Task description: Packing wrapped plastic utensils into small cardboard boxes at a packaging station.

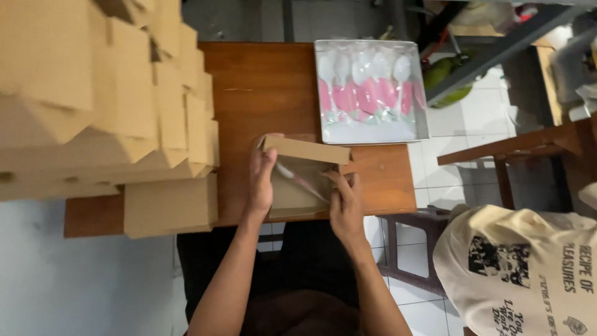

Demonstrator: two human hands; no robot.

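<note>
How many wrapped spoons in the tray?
5, in a row across the tray, handles toward the person: spoons at. Wrap glare blurs them; more may be hidden.

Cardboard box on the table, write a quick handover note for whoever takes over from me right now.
Left hand grips the left side of the open cardboard box on the wooden table.
Right hand holds its right side.
A wrapped spoon lies inside; the lid flap is still up.
Tray of wrapped spoons sits behind the box; stacked boxes on the left.
Left: the flap not yet shut.
</note>
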